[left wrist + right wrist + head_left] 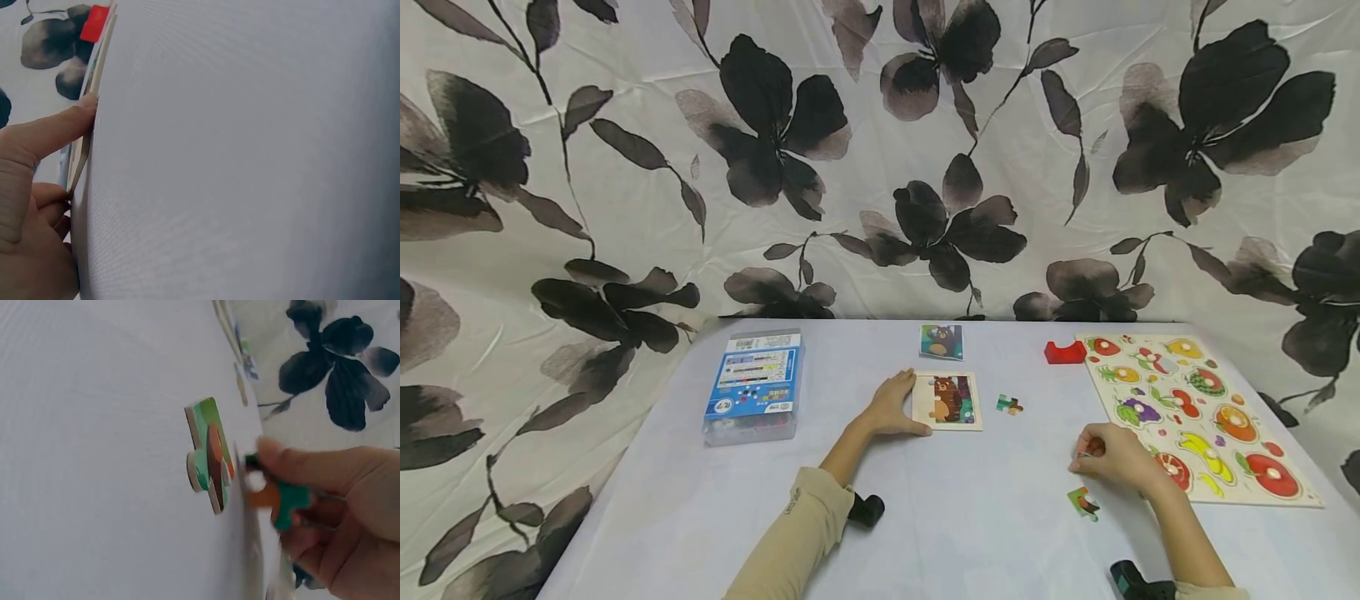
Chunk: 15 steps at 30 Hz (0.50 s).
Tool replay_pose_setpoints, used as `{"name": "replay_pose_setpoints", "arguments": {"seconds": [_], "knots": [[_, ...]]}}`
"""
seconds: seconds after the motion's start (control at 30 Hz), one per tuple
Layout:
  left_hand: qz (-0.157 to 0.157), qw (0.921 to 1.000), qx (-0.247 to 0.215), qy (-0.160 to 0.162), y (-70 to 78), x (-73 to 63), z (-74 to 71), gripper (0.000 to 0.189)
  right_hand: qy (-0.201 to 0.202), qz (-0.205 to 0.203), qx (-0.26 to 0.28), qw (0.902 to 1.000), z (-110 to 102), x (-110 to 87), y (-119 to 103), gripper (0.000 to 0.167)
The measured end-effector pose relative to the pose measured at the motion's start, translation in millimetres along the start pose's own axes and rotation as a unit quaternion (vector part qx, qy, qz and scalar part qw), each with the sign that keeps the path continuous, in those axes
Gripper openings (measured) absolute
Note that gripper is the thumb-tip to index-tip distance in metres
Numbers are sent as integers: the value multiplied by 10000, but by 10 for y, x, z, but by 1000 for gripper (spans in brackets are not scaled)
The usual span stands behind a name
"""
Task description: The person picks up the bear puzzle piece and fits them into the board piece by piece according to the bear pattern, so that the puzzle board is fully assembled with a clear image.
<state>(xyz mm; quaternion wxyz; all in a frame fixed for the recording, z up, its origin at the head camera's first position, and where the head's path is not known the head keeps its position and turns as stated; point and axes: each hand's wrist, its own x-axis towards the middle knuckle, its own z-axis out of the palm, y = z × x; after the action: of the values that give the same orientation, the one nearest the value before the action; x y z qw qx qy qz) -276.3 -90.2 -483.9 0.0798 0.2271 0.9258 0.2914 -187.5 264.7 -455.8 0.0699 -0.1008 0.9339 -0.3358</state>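
Observation:
My left hand holds the left side of a small wooden puzzle board, its thumb at the near edge and its fingers at the left edge. Inside the frame a brown bear picture is partly assembled, with bare wood at its left. In the right wrist view, my right hand pinches a green and orange jigsaw piece between thumb and fingers, over the table. Just in front of that hand, another jigsaw piece in green and brown lies flat. A further piece lies right of the board.
A bear picture card lies behind the board. At the left is a clear plastic box with a blue label. A fruit puzzle board covers the right side, with a red block at its far left corner. A floral cloth hangs behind.

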Motion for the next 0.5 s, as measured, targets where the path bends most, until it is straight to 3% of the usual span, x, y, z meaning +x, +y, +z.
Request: {"name": "replay_pose_setpoints", "arguments": {"seconds": [0.1, 0.17, 0.2, 0.3, 0.43, 0.5], "knots": [[-24, 10000, 63, -60, 8, -12, -7, 102, 357, 133, 840, 9957, 18, 97, -24, 22], [-6, 9999, 80, -62, 8, -18, -11, 102, 661, 159, 1721, 9827, 42, 196, -69, 25], [19, 9999, 95, -48, 5, -17, -11, 101, 817, 135, 2169, 9727, 57, 257, -99, 26], [10, 9999, 109, -63, -8, -10, -10, 101, 1057, -154, 3658, 9245, 119, 477, -200, 20], [-6, 9999, 74, -73, -24, 1, 1, 101, 967, -359, 4909, 8651, 188, 781, -341, 8], [22, 10000, 47, -58, -25, 7, 7, 101, 983, -217, 5063, 8564, 208, 903, -414, 9]]}}
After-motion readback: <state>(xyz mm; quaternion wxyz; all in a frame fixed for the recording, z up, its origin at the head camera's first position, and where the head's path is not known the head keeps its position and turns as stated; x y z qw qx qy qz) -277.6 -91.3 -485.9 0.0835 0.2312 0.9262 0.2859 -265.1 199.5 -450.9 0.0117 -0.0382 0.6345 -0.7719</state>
